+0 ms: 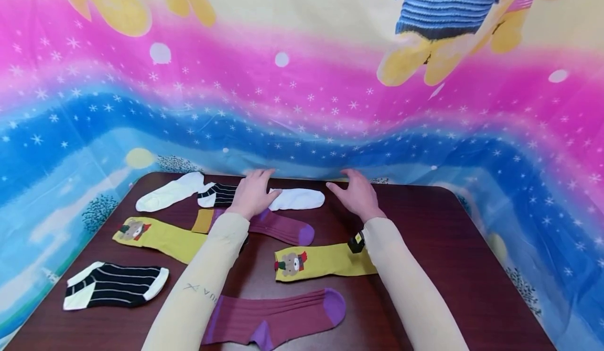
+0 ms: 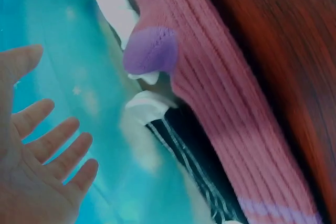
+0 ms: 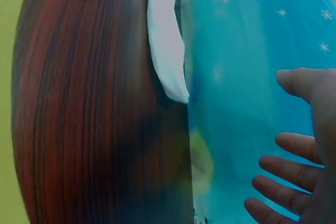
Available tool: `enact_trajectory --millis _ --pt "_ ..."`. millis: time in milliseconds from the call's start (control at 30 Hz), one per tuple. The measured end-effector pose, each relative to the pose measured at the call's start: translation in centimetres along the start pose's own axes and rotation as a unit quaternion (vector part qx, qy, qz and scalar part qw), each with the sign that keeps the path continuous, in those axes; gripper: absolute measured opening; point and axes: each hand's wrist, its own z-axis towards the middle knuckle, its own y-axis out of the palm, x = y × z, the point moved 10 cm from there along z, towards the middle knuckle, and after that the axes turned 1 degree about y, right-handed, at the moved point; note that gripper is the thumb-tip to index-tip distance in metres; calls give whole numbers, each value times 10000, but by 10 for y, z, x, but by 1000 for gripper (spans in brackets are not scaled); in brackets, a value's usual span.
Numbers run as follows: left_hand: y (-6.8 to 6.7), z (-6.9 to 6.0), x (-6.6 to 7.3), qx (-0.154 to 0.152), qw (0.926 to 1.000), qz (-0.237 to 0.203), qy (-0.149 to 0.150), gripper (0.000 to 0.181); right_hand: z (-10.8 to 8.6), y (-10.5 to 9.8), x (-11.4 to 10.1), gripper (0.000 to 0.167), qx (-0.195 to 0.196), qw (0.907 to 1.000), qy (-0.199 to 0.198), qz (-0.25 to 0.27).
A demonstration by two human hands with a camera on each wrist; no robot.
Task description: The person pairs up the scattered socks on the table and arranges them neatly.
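Note:
My left hand (image 1: 254,192) is over the back row of socks with its fingers spread and nothing in them. Beneath and beside it are a black striped sock (image 1: 218,195) and a white sock (image 1: 299,199); a maroon sock (image 1: 278,226) with a purple toe lies nearer me. To the right, my right hand (image 1: 357,194) hovers near the table's back edge, fingers apart and holding nothing. The white sock lies just left of it. Under the right forearm is a yellow sock (image 1: 325,261) with a bear face. In both wrist views the fingers are extended.
More socks lie on the dark wood table (image 1: 424,246): another white one (image 1: 170,191), another yellow one (image 1: 162,237), a black striped one (image 1: 125,284) and a maroon one (image 1: 288,317). A patterned cloth (image 1: 302,109) hangs behind the table's back edge.

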Motion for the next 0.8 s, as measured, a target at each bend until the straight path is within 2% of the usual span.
enact_trajectory --millis 200,367,567,700,800 --pt "13 9 -7 -276 9991 -207 -239 62 12 16 -6 69 -299 9995 116 67" --pt "24 15 -10 -521 9974 -332 -360 57 18 27 -3 68 -544 9977 388 75" --pt "32 17 -7 -659 9974 -134 -265 48 18 43 -2 67 -885 9944 584 4" --pt "36 17 -5 -705 9973 -12 -207 48 16 52 -3 66 -960 9933 614 -214" --pt "41 16 -6 -790 9965 -12 -286 50 15 56 -3 64 -950 9930 616 -332"
